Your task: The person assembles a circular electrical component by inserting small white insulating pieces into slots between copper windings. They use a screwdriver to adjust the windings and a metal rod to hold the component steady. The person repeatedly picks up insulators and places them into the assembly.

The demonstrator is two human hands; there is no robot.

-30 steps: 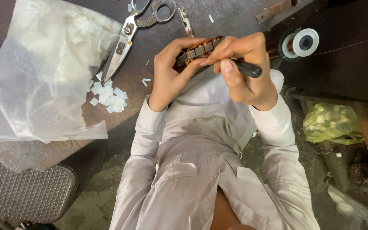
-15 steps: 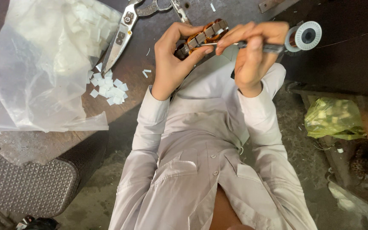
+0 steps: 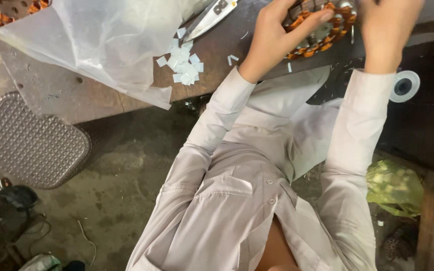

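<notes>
At the top of the frame, right of centre, the person's left hand (image 3: 272, 37) is clamped around a round motor stator (image 3: 322, 25) wound with orange-copper coils, thumb laid across its upper face and the other fingers wrapped under its near edge. The right hand (image 3: 385, 30) comes down on the stator's right side from the top right corner; its fingertips run out of the frame, so I cannot tell whether they are pinched together or spread. The stator sits just above the edge of the dark workbench (image 3: 212, 55), held between both hands. To the left of the left wrist, a small heap of white paper squares (image 3: 183, 62) lies on the bench, and just above them the blades of large scissors (image 3: 207, 17) poke out beside a crumpled clear plastic bag (image 3: 101, 40) filling the upper left. A white tape roll (image 3: 403, 86) rests at the right edge, near the right sleeve. A dimpled metal stool seat (image 3: 28, 143) stands at lower left.
</notes>
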